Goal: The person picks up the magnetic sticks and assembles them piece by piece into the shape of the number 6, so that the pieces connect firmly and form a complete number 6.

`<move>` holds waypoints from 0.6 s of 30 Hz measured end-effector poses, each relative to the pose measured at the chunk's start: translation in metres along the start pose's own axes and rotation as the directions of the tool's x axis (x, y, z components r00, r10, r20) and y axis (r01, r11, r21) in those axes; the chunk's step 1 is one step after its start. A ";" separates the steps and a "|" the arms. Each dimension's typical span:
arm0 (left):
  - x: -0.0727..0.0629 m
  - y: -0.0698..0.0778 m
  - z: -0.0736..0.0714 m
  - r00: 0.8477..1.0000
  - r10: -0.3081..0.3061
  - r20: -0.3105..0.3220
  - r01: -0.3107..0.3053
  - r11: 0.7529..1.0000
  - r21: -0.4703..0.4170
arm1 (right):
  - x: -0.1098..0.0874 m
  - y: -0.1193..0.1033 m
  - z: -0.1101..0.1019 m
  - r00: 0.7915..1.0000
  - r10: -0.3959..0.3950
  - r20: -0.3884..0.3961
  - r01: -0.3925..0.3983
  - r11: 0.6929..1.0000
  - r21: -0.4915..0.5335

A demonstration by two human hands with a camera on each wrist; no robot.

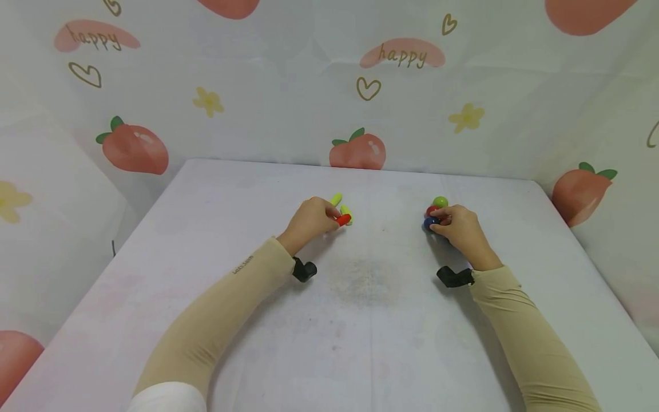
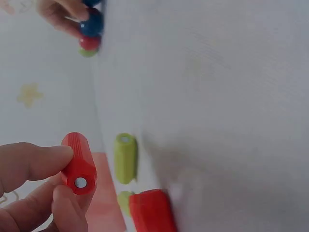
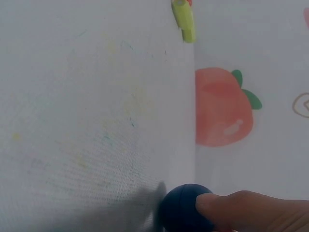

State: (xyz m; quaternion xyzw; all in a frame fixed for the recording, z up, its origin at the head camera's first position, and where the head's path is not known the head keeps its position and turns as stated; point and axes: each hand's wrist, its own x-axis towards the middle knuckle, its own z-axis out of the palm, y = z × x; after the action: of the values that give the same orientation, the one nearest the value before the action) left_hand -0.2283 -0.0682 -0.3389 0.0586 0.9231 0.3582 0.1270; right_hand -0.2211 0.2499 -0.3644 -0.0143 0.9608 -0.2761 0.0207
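Observation:
My left hand (image 1: 311,220) pinches a short red rod (image 2: 79,164) between thumb and fingertips, raised off the table. The rod has ridged sides and a round silvery spot in its end. Beyond it lie two yellow-green rods (image 2: 125,159) and another red rod (image 2: 152,210), which the hand mostly hides in the head view. My right hand (image 1: 463,229) pinches a blue ball (image 3: 187,208), its thumb pressed on the side. Close by are a red ball (image 2: 89,42), a green ball (image 1: 440,202) and, partly cut off in the left wrist view, a second blue ball (image 2: 91,2).
A white-covered table (image 1: 288,343) carries everything, with a greyish smudge (image 1: 365,280) near its middle. Behind its far edge hangs a printed cloth (image 1: 283,86) with peaches, hearts and flowers. Black wrist cameras (image 1: 305,270) sit on both sleeves.

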 end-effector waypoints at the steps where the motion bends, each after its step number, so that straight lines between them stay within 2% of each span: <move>1: -0.001 0.002 -0.002 1.000 -0.003 0.006 0.003 1.000 -0.012 | 0.000 0.000 0.000 1.000 0.001 0.001 -0.001 1.000 -0.002; 4: -0.005 0.007 -0.007 1.000 0.003 0.027 -0.002 0.999 -0.039 | 0.000 -0.001 0.000 1.000 0.005 0.004 -0.005 1.000 -0.003; 10: -0.011 0.011 -0.013 0.996 0.076 0.035 -0.073 0.994 -0.077 | 0.000 -0.001 0.000 1.000 0.007 0.006 -0.007 1.000 0.000; 15: -0.014 0.005 -0.006 0.991 0.120 0.062 -0.114 0.989 -0.097 | 0.001 -0.001 0.000 1.000 0.006 0.010 -0.006 1.000 -0.006; 18: -0.013 -0.001 0.002 0.986 0.147 0.080 -0.141 0.987 -0.072 | 0.002 -0.001 0.000 1.000 0.009 0.011 -0.009 1.000 -0.007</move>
State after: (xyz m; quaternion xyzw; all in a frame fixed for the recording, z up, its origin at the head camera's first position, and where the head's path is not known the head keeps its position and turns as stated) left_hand -0.2158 -0.0705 -0.3386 0.1362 0.8979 0.3939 0.1417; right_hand -0.2226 0.2494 -0.3641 -0.0118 0.9617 -0.2725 0.0274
